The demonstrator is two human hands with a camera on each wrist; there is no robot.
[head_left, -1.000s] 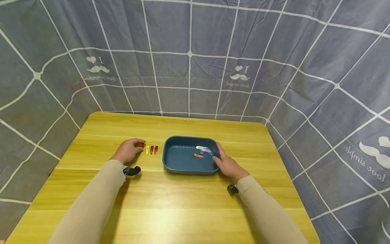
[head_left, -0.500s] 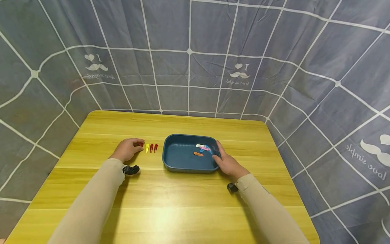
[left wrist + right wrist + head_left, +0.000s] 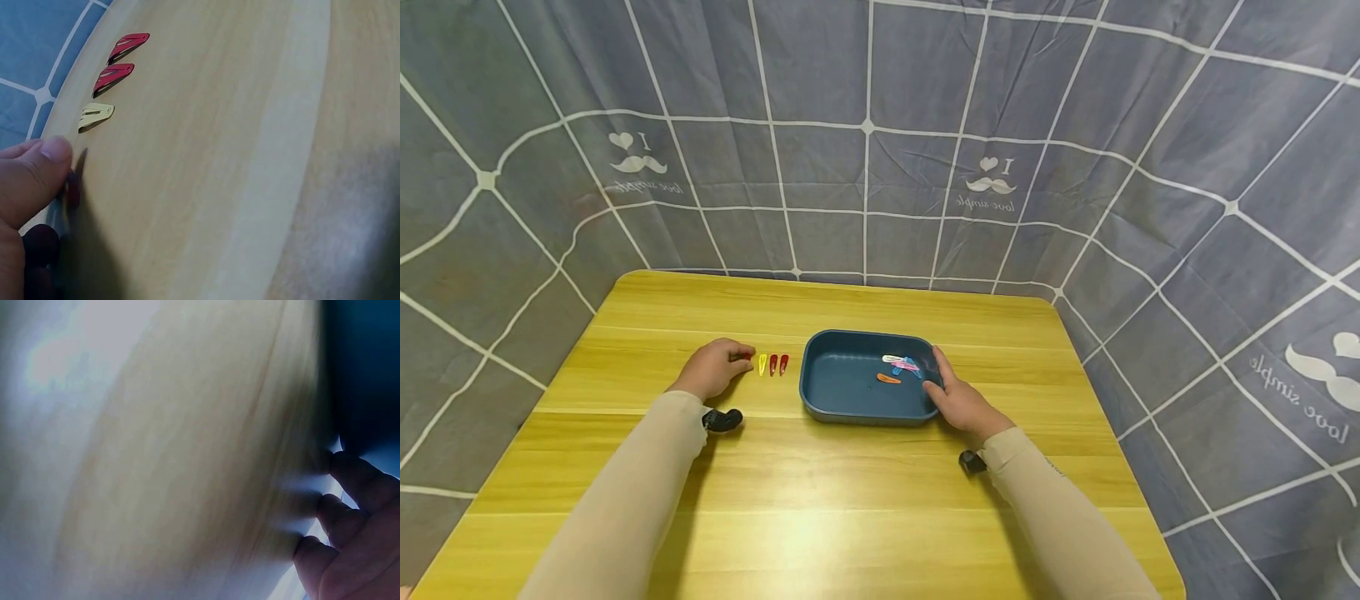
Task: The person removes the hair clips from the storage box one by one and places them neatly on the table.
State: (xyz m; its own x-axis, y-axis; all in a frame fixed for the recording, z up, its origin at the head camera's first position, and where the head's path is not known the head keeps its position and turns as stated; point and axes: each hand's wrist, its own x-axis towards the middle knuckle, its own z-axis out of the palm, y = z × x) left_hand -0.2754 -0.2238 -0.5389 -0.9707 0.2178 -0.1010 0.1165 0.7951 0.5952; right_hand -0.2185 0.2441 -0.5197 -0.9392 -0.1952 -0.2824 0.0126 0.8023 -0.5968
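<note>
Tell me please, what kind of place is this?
Probably a small indoor recording booth rather than a lived-in room: a yellow wooden table is enclosed on three sides by a grey patterned curtain, and it bears only a blue tray and coloured hair clips.

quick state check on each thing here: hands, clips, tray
left hand: pinches a red clip on the table
right hand: grips the tray's right rim
blue tray: flat on the table, holds several clips
yellow clip: lying loose, untouched
two red clips: lying loose beside it
</note>
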